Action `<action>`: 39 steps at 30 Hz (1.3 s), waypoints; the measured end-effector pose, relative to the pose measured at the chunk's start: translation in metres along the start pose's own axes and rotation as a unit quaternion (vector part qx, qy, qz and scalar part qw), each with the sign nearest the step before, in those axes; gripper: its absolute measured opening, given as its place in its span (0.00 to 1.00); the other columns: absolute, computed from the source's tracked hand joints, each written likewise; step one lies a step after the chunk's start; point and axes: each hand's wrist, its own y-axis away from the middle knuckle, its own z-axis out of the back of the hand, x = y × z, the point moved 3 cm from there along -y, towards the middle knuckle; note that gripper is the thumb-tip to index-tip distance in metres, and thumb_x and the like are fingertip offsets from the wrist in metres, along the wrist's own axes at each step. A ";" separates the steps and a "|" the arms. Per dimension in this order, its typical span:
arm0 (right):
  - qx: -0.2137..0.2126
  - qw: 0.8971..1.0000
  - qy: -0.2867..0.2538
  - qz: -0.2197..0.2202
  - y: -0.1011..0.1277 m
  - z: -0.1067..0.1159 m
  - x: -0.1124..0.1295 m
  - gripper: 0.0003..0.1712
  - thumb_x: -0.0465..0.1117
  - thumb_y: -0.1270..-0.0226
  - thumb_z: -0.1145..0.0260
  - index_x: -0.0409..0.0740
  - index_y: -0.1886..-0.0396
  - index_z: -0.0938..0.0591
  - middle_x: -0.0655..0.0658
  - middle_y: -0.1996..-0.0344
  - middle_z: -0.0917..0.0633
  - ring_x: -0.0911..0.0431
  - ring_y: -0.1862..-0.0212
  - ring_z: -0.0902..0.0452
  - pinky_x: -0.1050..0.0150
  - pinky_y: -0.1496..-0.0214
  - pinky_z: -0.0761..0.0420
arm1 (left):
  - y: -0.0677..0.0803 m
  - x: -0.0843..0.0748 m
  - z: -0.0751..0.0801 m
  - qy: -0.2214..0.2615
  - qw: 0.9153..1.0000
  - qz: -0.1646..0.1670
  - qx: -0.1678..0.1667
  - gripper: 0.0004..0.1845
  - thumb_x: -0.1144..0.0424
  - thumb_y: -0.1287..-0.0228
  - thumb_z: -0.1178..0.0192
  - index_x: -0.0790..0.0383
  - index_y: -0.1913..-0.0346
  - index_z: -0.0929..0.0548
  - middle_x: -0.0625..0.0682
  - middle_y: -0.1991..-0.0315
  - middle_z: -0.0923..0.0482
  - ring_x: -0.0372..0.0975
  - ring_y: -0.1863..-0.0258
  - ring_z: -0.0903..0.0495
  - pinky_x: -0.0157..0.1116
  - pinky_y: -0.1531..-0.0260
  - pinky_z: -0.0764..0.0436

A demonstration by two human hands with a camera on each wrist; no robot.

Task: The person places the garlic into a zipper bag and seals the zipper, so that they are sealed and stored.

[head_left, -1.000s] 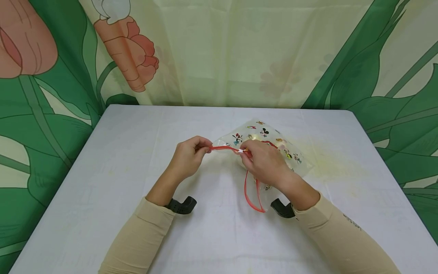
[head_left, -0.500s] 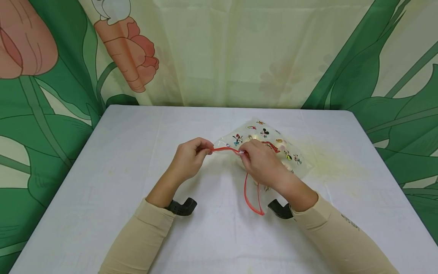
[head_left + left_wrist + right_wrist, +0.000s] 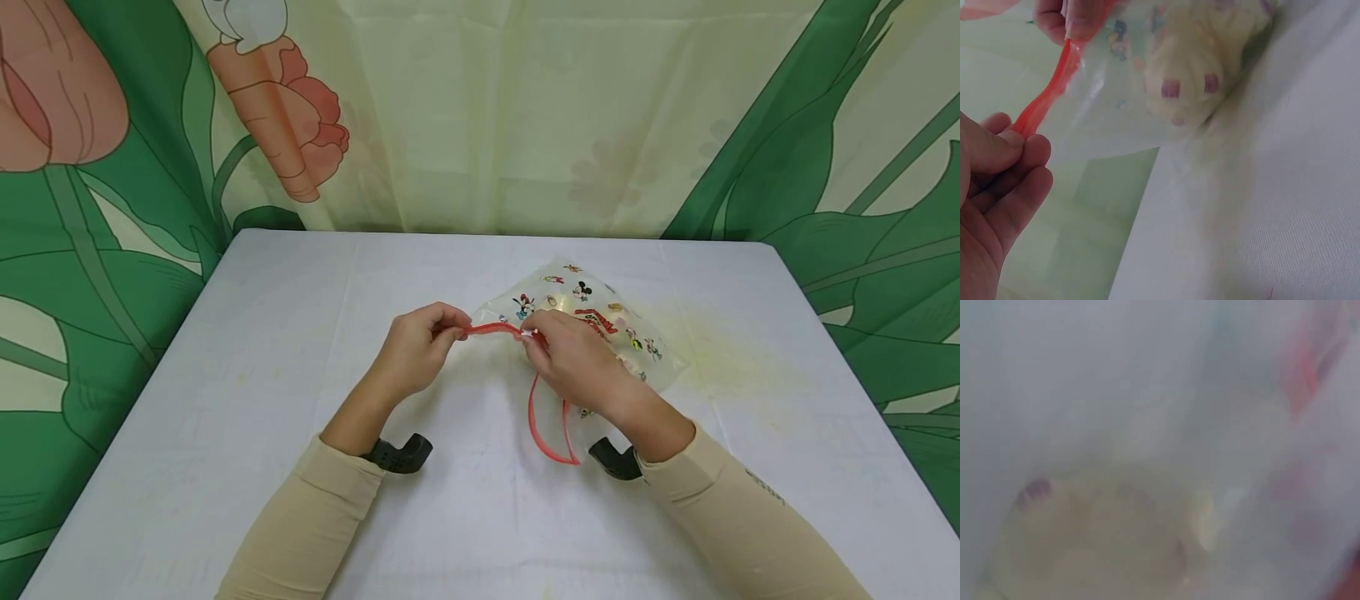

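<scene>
A clear plastic zipper bag printed with small cartoon figures lies across the middle of the table, with a red zip strip along its edge. My left hand pinches one end of that strip between thumb and fingers. At the white slider, my right hand grips the zip with thumb and forefinger. The rest of the red strip droops in a loop below the right hand. Inside the bag sits a pale yellow, soft-looking thing with purple marks. The right wrist view is hazy, mostly through the plastic.
A white cloth covers the table, with a faint yellowish stain right of the bag. Behind the far edge hangs a curtain printed with large flowers and leaves. Black wrist mounts jut inward below both hands.
The left hand has shifted very slightly right and the right hand's fingertips slightly left along the zip. The drooping red loop has swung a little left. Both grips persist.
</scene>
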 end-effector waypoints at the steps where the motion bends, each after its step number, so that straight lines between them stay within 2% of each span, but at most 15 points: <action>1: 0.001 1.000 0.000 -0.003 0.000 0.000 0.000 0.10 0.38 0.27 0.38 0.37 0.52 0.19 0.46 0.65 0.18 0.53 0.64 0.26 0.59 0.63 0.23 | 0.000 0.000 0.000 0.001 1.000 0.000 0.000 0.05 0.77 0.33 0.40 0.69 0.58 0.17 0.55 0.63 0.14 0.50 0.63 0.15 0.37 0.63 0.16; 4: -0.008 1.000 -0.004 -0.004 -0.001 -0.001 -0.002 0.10 0.38 0.27 0.38 0.38 0.52 0.18 0.48 0.71 0.19 0.55 0.71 0.28 0.60 0.68 0.25 | 0.000 0.000 -0.001 0.002 1.000 -0.002 0.001 0.05 0.77 0.32 0.40 0.69 0.58 0.17 0.55 0.63 0.15 0.51 0.63 0.15 0.37 0.63 0.16; 9: -0.019 1.000 -0.007 0.000 -0.001 -0.002 -0.003 0.11 0.40 0.27 0.36 0.41 0.50 0.17 0.54 0.81 0.25 0.58 0.79 0.34 0.62 0.76 0.30 | 0.000 -0.001 -0.001 0.003 1.000 -0.004 -0.001 0.05 0.77 0.33 0.40 0.69 0.58 0.16 0.55 0.64 0.15 0.50 0.63 0.15 0.37 0.63 0.16; 16: -0.022 1.000 -0.003 -0.010 -0.002 -0.002 -0.004 0.13 0.44 0.27 0.35 0.44 0.48 0.16 0.55 0.86 0.29 0.58 0.83 0.38 0.62 0.79 0.35 | 0.000 -0.002 -0.001 0.006 1.000 -0.008 -0.003 0.05 0.77 0.34 0.39 0.69 0.58 0.16 0.55 0.64 0.14 0.46 0.64 0.15 0.38 0.62 0.16; 18: -0.021 1.000 -0.002 -0.023 -0.002 -0.001 -0.004 0.15 0.46 0.27 0.35 0.45 0.48 0.15 0.54 0.83 0.24 0.58 0.81 0.33 0.61 0.77 0.32 | 0.000 -0.002 -0.001 0.007 1.000 -0.006 -0.003 0.05 0.77 0.34 0.39 0.69 0.58 0.16 0.55 0.64 0.14 0.47 0.64 0.15 0.38 0.62 0.16; 21: -0.015 0.999 0.004 -0.040 -0.001 0.003 -0.004 0.16 0.48 0.28 0.35 0.45 0.47 0.15 0.51 0.70 0.16 0.56 0.70 0.24 0.60 0.70 0.26 | 0.000 -0.002 0.000 0.005 1.000 -0.002 -0.005 0.05 0.77 0.33 0.39 0.69 0.58 0.16 0.55 0.64 0.14 0.48 0.63 0.15 0.37 0.63 0.16; 23: -0.010 0.999 0.018 -0.041 -0.001 0.006 -0.001 0.18 0.48 0.30 0.35 0.45 0.46 0.15 0.49 0.59 0.16 0.55 0.62 0.22 0.59 0.65 0.24 | 0.000 -0.003 0.001 0.004 1.000 0.001 -0.007 0.05 0.77 0.33 0.39 0.69 0.58 0.16 0.55 0.64 0.14 0.49 0.63 0.15 0.37 0.63 0.16; 25: 0.002 0.999 0.032 -0.037 0.000 0.008 0.001 0.19 0.47 0.31 0.35 0.44 0.45 0.16 0.46 0.54 0.18 0.53 0.58 0.23 0.58 0.64 0.23 | 0.000 -0.003 0.002 0.004 1.000 0.002 -0.010 0.06 0.78 0.33 0.40 0.69 0.58 0.16 0.55 0.64 0.14 0.49 0.63 0.15 0.38 0.64 0.16; 33: 0.028 0.996 0.081 -0.031 0.005 0.017 0.007 0.22 0.39 0.38 0.39 0.41 0.43 0.19 0.44 0.47 0.19 0.50 0.50 0.22 0.54 0.59 0.21 | 0.000 -0.004 0.004 0.010 1.000 0.001 -0.015 0.06 0.78 0.33 0.40 0.69 0.58 0.16 0.55 0.64 0.14 0.43 0.65 0.15 0.38 0.64 0.17; 39: 0.027 0.996 0.079 -0.030 0.005 0.019 0.010 0.22 0.40 0.37 0.38 0.41 0.43 0.20 0.44 0.48 0.18 0.51 0.53 0.22 0.54 0.60 0.21 | 0.001 -0.005 0.005 0.007 1.000 0.000 -0.019 0.06 0.78 0.33 0.40 0.69 0.58 0.16 0.55 0.65 0.14 0.43 0.65 0.15 0.38 0.63 0.17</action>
